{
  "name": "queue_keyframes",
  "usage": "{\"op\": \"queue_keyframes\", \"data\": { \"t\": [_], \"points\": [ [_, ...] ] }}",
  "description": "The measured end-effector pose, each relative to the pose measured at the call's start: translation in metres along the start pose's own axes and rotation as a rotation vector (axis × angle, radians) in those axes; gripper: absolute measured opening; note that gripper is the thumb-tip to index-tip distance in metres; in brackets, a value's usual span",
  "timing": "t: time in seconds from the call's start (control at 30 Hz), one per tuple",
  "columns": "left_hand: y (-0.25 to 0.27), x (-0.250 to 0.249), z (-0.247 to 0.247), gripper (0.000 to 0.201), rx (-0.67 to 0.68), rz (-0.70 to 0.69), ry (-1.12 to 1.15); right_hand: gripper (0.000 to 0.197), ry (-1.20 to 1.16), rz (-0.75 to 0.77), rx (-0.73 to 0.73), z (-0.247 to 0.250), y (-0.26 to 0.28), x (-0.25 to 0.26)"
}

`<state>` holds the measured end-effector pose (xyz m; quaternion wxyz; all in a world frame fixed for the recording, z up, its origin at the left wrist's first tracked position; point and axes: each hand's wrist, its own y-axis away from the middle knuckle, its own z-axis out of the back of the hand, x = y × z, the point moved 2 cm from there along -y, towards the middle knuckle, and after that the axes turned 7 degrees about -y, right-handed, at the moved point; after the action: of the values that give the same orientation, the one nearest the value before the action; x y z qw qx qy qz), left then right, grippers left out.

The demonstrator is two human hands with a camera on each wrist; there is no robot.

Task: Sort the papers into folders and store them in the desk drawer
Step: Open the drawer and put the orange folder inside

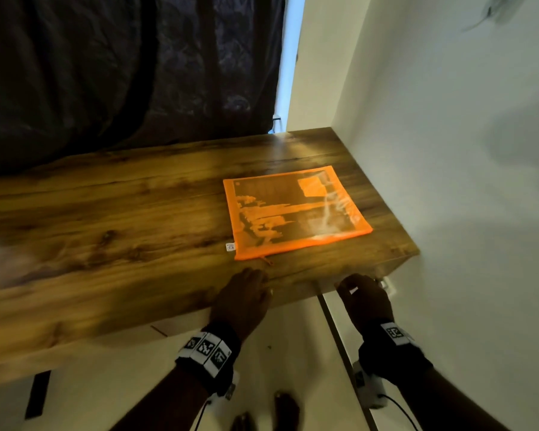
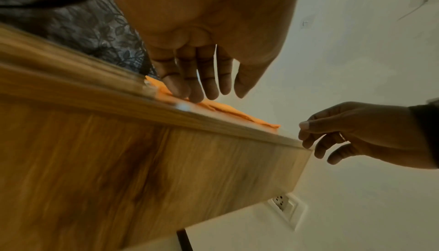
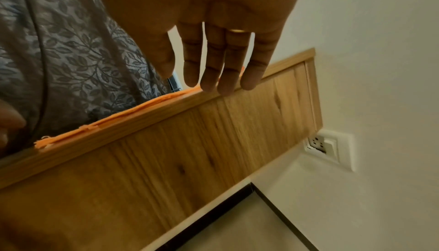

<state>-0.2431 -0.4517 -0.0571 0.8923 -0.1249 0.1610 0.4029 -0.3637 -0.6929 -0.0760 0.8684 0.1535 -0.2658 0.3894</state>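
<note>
We see an orange mesh folder [image 1: 296,213] lying flat on the wooden desk [image 1: 106,219], toward the desk's right end and close to its near edge. Through the mesh we make out papers inside, though their print is too blurred to read. A small white tag [image 1: 230,246] sticks out at the folder's near left corner, and a zipper pull [image 1: 267,260] hangs at its near edge.

Our left hand [image 1: 243,298] rests over the desk's near edge, just in front of the folder's near left corner. In the left wrist view its fingers [image 2: 190,78] are straight, and their tips come down at the folder's orange border; its grip is apart and clamped on nothing. Our right hand [image 1: 366,298] hovers off the desk's near right corner, below the folder's level. From the right wrist view its fingers [image 3: 225,61] hang straight and slightly spread in front of the wooden front panel [image 3: 166,151]; its grip is also apart and empty.

A white wall outlet [image 3: 325,146] sits on the wall just beyond the desk's right end. A dark leaf-patterned curtain [image 1: 122,63] hangs behind the desk.
</note>
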Motion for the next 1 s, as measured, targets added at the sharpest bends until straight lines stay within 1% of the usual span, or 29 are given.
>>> {"op": "queue_keyframes", "data": {
  "t": [0.07,0.1,0.17,0.2,0.23,0.27,0.3,0.33,0.37,0.4,0.47,0.5,0.57,0.63,0.7,0.8,0.9,0.97,1.0],
  "points": [
    [0.024,-0.005,-0.01,0.017,-0.074,-0.036,-0.031,0.015,-0.004,-0.042,0.049,-0.005,0.007,-0.007],
    [0.034,-0.004,-0.018,0.019,-0.05,-0.004,0.004,0.017,-0.022,-0.064,0.074,-0.008,0.009,-0.009],
    [0.048,0.002,-0.039,0.023,0.095,0.145,0.148,0.025,-0.104,-0.124,0.126,-0.02,0.011,-0.018],
    [0.052,0.006,-0.052,0.025,0.169,0.243,0.246,0.03,-0.192,-0.164,0.153,-0.026,0.011,-0.025],
    [0.057,0.011,-0.065,0.029,0.24,0.375,0.393,0.033,-0.314,-0.222,0.177,-0.032,0.012,-0.029],
    [0.06,0.015,-0.075,0.037,0.281,0.533,0.605,0.035,-0.473,-0.309,0.19,-0.037,0.011,-0.033],
    [0.062,0.02,-0.086,0.044,0.282,0.701,0.836,0.034,-0.649,-0.427,0.204,-0.04,0.01,-0.036],
    [0.063,0.026,-0.096,0.049,0.263,0.855,1.035,0.036,-0.822,-0.555,0.216,-0.045,0.008,-0.04],
    [0.063,0.033,-0.103,0.052,0.222,0.975,1.17,0.043,-0.952,-0.653,0.211,-0.049,0.005,-0.043],
    [0.064,0.039,-0.108,0.055,0.169,1.061,1.255,0.053,-1.051,-0.714,0.201,-0.051,0.003,-0.046],
    [0.064,0.049,-0.118,0.06,0.043,1.167,1.37,0.074,-1.227,-0.789,0.17,-0.063,-0.006,-0.061],
    [0.066,0.055,-0.127,0.064,-0.013,1.205,1.426,0.083,-1.307,-0.828,0.151,-0.071,-0.011,-0.071],
    [0.073,0.06,-0.142,0.08,-0.111,1.266,1.566,0.094,-1.454,-0.913,0.1,-0.085,-0.017,-0.083],
    [0.08,0.069,-0.158,0.094,-0.261,1.317,1.754,0.102,-1.574,-0.975,0.089,-0.1,-0.024,-0.09],
    [0.08,0.077,-0.163,0.098,-0.385,1.301,1.887,0.107,-1.653,-0.978,0.096,-0.107,-0.031,-0.091],
    [0.067,0.083,-0.169,0.095,-0.506,1.238,1.992,0.108,-1.741,-0.934,0.133,-0.117,-0.044,-0.092],
    [0.052,0.076,-0.164,0.085,-0.614,1.184,2.108,0.095,-1.857,-0.934,0.126,-0.117,-0.049,-0.085],
    [0.048,0.07,-0.161,0.08,-0.685,1.181,2.194,0.09,-1.864,-0.929,0.147,-0.116,-0.048,-0.083],
    [0.049,0.068,-0.161,0.081,-0.689,1.188,2.199,0.091,-1.843,-0.926,0.162,-0.116,-0.047,-0.084]
  ]
}}
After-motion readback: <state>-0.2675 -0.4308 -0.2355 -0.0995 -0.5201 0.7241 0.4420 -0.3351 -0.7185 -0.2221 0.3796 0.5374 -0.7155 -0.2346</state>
